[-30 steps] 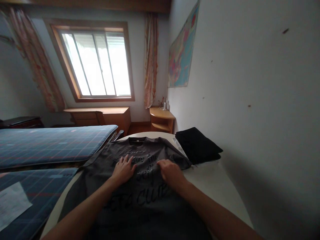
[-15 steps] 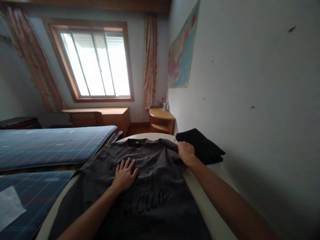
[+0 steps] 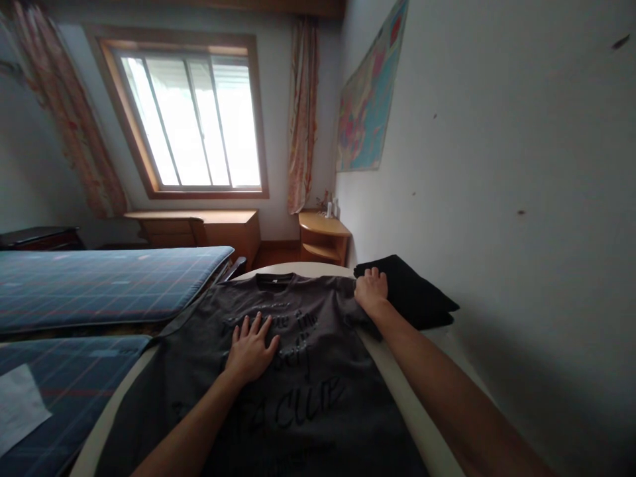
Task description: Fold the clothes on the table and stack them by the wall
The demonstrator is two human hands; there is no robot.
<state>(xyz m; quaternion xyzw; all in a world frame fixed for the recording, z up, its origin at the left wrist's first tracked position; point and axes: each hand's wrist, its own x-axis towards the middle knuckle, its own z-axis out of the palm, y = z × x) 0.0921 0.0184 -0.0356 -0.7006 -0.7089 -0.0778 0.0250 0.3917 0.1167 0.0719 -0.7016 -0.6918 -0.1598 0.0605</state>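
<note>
Wooden corner shelf (image 3: pixel 322 227), mid-frame, with small items on top. At lower centre, a dark grey T-shirt (image 3: pixel 278 397) lies spread on a pale round desk (image 3: pixel 311 268) under both hands: left hand (image 3: pixel 251 351) open flat on its chest; right hand (image 3: pixel 371 291) curled at the sleeve beside folded black cloth (image 3: pixel 417 295), grip unclear.

My left hand (image 3: pixel 252 348) hides part of the lettering (image 3: pixel 308 403) on the shirt (image 3: pixel 348 361). The lower border crops the shirt; the left border, the paper (image 3: pixel 20 407).
</note>
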